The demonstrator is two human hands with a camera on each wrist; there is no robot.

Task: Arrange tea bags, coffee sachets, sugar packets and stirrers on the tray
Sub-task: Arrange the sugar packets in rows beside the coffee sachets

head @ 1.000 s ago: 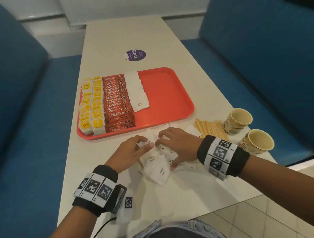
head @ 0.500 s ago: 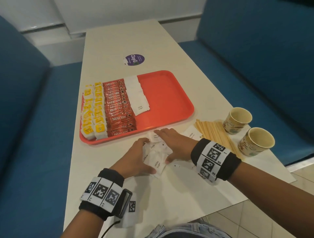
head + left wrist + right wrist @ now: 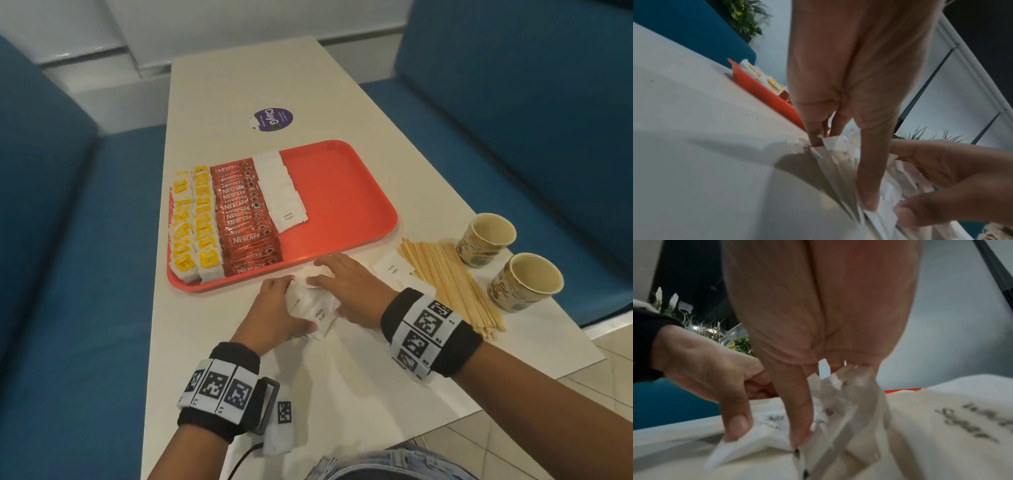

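operator: both hands have drawn closer together since the earlier frame, bunching the sugar packets (image 3: 313,301) into a tighter heap.

checker: finger state?

operator: left hand (image 3: 274,315) fingers curl round the heap's left edge; right hand (image 3: 346,291) thumb and fingers pinch its right side. heap lies between the fingertips; tray (image 3: 346,192) just beyond them.

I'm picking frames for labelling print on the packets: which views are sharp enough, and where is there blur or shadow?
Head view: evenly lit, sharp; "White Sugar" reads on the white paper sugar packets between the hands. Left wrist view: soft, motion-blurred packets, a dark shadow on the white table. Right wrist view: packet edges smeared, lettering blurred.
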